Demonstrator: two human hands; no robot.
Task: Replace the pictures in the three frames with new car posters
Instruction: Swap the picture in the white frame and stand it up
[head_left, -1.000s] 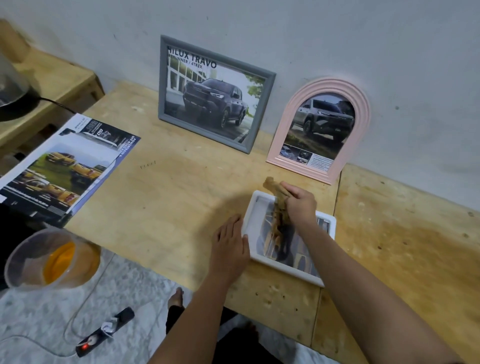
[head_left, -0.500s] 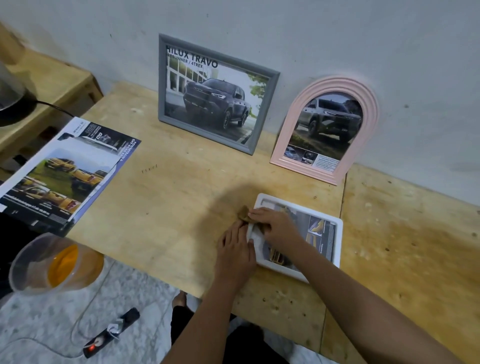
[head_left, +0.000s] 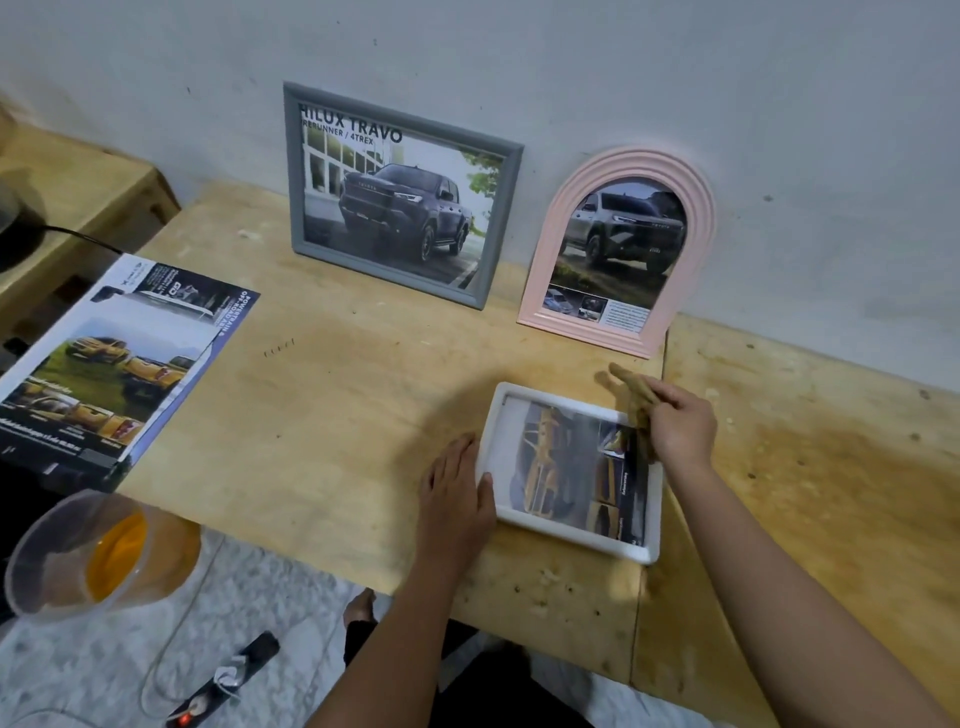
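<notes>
Closest to you, on the floor below your left forearm, lies a black power strip (head_left: 223, 680) with a red light showing. Off to the left of that arm is a clear plastic jug (head_left: 98, 556) holding orange liquid.

Your left hand (head_left: 457, 499) lies flat on the wooden table (head_left: 337, 415), fingers straight and close together. Its thumb side touches the left rim of the white frame (head_left: 558, 397). That frame lies face up between your two hands, with a yellow car poster (head_left: 550, 467) in it.

Your right hand (head_left: 680, 426) is over the frame's far right corner, fingers curled round a brown rag (head_left: 635, 395). One end of the rag sticks out past your fingertips toward the wall, and the other reaches down over the frame's right side. I cannot tell whether it touches the glass.

Well to the left of your left fingers, a car brochure (head_left: 119, 364) with yellow pickups lies flat on the table.

Beyond your fingertips, two frames lean against the wall:
- The gray frame (head_left: 400, 299) is past your left fingers and holds a dark pickup poster.
- The pink arched frame (head_left: 621, 161) is just past your right fingers and holds a silver pickup poster.
</notes>
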